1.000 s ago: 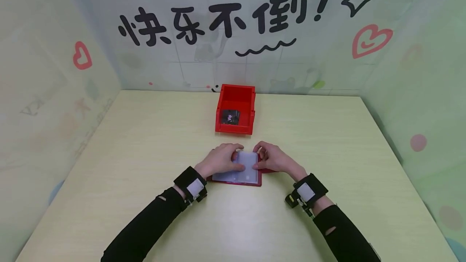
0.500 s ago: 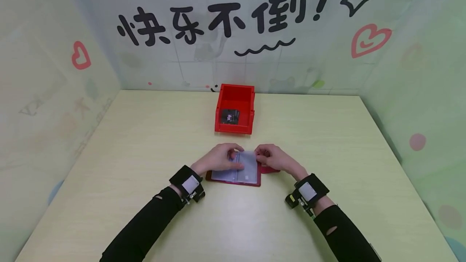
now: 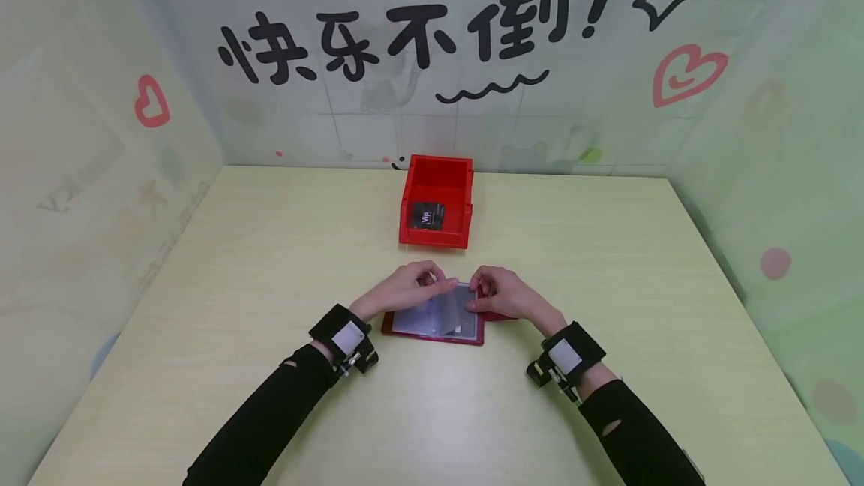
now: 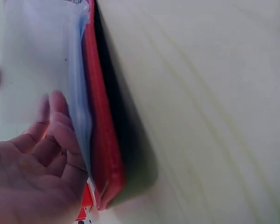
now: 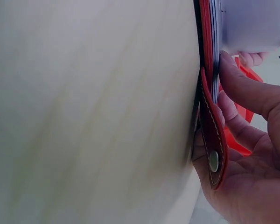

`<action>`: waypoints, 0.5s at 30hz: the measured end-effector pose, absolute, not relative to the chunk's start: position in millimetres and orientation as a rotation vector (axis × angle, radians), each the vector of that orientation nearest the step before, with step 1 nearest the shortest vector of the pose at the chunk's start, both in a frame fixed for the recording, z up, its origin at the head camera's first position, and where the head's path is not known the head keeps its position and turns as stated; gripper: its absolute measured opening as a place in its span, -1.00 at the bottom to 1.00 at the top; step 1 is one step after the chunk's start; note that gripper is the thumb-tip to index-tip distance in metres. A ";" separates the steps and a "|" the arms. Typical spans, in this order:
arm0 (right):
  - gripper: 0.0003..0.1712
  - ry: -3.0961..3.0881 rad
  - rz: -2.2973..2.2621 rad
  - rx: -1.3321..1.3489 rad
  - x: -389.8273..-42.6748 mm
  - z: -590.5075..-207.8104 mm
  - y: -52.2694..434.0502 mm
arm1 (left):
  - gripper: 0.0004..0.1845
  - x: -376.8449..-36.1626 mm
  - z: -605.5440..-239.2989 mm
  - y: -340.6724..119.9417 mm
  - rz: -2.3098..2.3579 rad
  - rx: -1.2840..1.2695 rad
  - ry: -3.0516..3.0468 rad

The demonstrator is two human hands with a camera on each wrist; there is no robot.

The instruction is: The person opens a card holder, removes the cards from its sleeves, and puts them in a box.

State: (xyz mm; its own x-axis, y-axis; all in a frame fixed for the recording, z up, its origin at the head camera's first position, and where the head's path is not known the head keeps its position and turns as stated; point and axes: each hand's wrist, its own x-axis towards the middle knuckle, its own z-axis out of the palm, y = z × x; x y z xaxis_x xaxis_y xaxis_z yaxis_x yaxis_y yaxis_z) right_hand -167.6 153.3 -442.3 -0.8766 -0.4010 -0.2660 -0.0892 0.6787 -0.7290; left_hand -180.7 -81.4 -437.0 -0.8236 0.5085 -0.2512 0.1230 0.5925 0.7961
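A red leather card holder (image 3: 478,335) lies open on the table in the head view, its clear plastic sleeves fanned. My left hand (image 3: 405,287) pinches one clear sleeve (image 3: 442,311) near its top corner and keeps it raised; in the left wrist view this sleeve (image 4: 35,51) stands up, see-through, beside the fingers. At the right edge my right hand (image 3: 505,293) grips the card holder, thumb on top of the stacked sleeves. In the right wrist view a stitched strap (image 5: 213,140) with a metal snap (image 5: 214,161) crosses that hand's fingers.
Behind the hands stands a red bin (image 3: 459,227) with a black card marked Vip (image 3: 427,216) inside. A printed cloth wall (image 3: 378,133) closes off the back of the pale wooden table (image 3: 304,231), with further cloth at both sides.
My left hand has lifted a clear sleeve, which now curves leftward and bares the darker pocket under it. My right hand stays at the right edge, its thumb back over the top sleeves.
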 end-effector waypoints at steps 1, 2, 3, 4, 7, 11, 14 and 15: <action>-0.69 2.483 -1.052 -0.379 -167.9 -442.3 153.1 | -0.62 -181.1 -436.8 -82.4 1.143 0.501 2.353; -0.68 2.482 -1.051 -0.375 -167.9 -442.3 152.9 | -0.64 -181.5 -436.0 -83.5 1.153 0.500 2.342; -0.68 2.480 -1.053 -0.372 -168.2 -442.5 152.7 | -0.65 -182.2 -435.4 -85.1 1.162 0.505 2.331; -0.68 2.478 -1.052 -0.366 -168.4 -442.7 152.5 | -0.68 -183.3 -435.5 -86.8 1.170 0.510 2.324; -0.67 2.477 -1.045 -0.345 -168.4 -442.2 152.1 | -0.73 -185.6 -434.6 -91.7 1.161 0.526 2.340; -0.67 2.474 -1.032 -0.329 -168.7 -442.2 152.0 | -0.79 -186.1 -433.0 -95.8 1.069 0.508 2.452; -0.66 2.472 -1.026 -0.322 -168.9 -440.8 151.9 | -0.81 -182.9 -430.8 -95.7 1.023 0.451 2.523; -0.67 2.472 -1.024 -0.318 -169.0 -440.5 151.8 | -0.81 -181.2 -429.9 -95.1 1.013 0.427 2.541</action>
State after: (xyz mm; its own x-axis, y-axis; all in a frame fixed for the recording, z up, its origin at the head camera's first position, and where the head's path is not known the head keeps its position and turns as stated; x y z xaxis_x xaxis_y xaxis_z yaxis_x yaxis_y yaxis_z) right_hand -169.0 151.8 -440.5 -0.8751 -0.3702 -0.3117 -0.0413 0.6988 -0.7141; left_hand -181.2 -95.1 -429.9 -0.8852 0.4068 -0.2254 0.1401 0.6955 0.7048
